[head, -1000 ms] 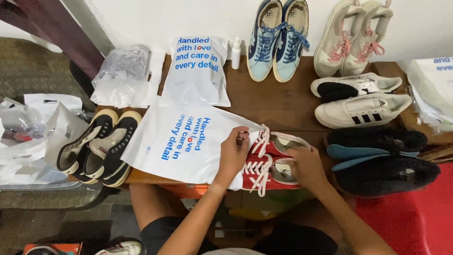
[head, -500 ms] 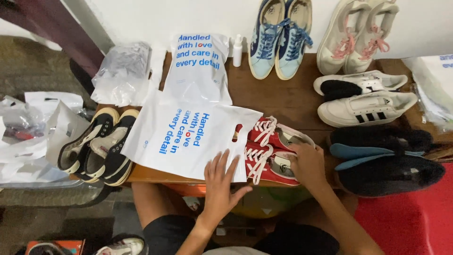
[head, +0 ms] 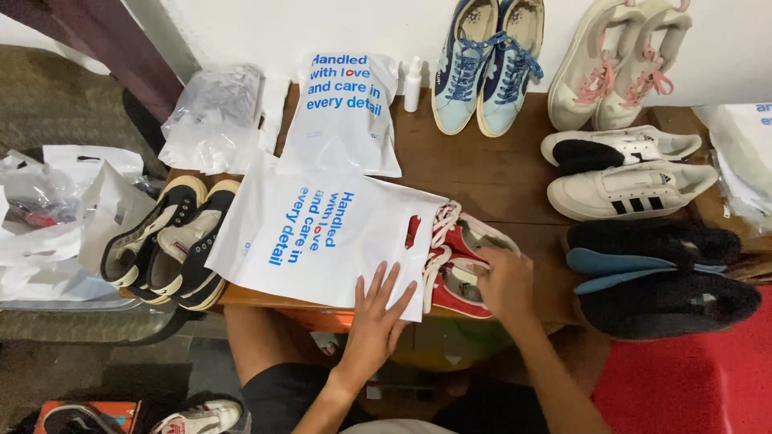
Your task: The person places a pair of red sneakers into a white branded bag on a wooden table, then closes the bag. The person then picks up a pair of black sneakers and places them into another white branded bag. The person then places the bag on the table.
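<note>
**Red shoes going into a white bag, my hands on both**

Under my hands runs the brown wooden table [head: 498, 173], the largest thing here. Just above my left hand [head: 378, 309] lies the white plastic bag [head: 322, 233] with blue print; my palm is flat on its near edge, fingers spread, pressing and gripping nothing. Between my two hands, at the bag's open mouth, sit the red shoes [head: 454, 265] with white laces, toes partly inside the bag, heels out toward my right hand [head: 503, 281]. That hand rests curled over the heel of the nearer red shoe; whether it truly grips I cannot tell.

Right of my right hand lie the dark slip-on shoes [head: 659, 273] with blue insoles, and beyond them the white sneakers [head: 627, 173] with black stripes. Far above, against the wall, stand the blue lace-up shoes [head: 486, 64] and the cream shoes [head: 619, 64] with pink laces. Left of my left hand, past the bag, rest the black-and-cream sneakers [head: 165, 241]. Above the bag lies a second printed bag [head: 342, 112], with a small white bottle [head: 412, 84] beside it.
</note>
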